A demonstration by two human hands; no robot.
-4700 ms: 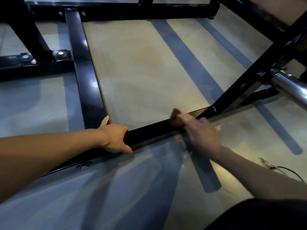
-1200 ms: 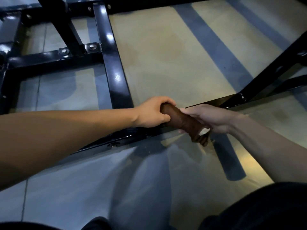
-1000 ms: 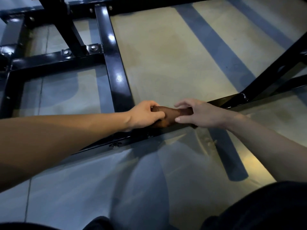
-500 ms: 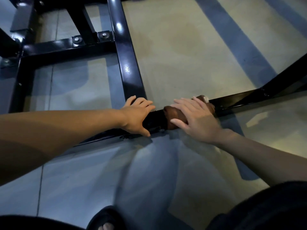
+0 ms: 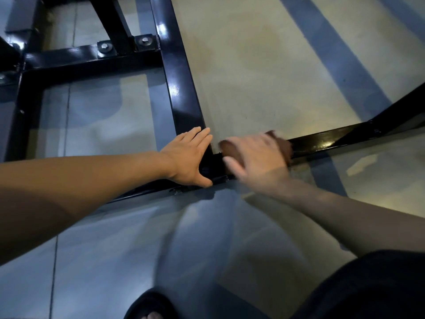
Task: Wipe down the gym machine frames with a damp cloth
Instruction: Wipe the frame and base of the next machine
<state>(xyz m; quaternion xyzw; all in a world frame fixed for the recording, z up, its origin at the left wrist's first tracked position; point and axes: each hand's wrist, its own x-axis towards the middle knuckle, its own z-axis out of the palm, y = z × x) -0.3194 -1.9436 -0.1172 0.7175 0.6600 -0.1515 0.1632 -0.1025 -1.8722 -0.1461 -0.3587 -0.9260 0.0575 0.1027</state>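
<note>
A black steel machine frame (image 5: 181,88) lies low on the floor, with a near bar (image 5: 322,142) running left to right. My left hand (image 5: 190,155) rests flat on the joint where the long bar meets the near bar, fingers straight. Blurred with motion, my right hand (image 5: 255,160) presses a brown cloth (image 5: 281,143) onto the near bar, just right of the joint. Most of the cloth is hidden under that hand.
A bolted crossbar (image 5: 92,58) and an upright post (image 5: 112,21) stand at the back left. A diagonal brace (image 5: 400,107) rises at the right. The floor (image 5: 264,65) is pale with grey stripes. My sandalled foot (image 5: 149,307) shows at the bottom edge.
Both hands held the rolled cloth a second ago. The left hand has let go and now lies flat on the joint. The right hand has laid the cloth on the bar and is moving.
</note>
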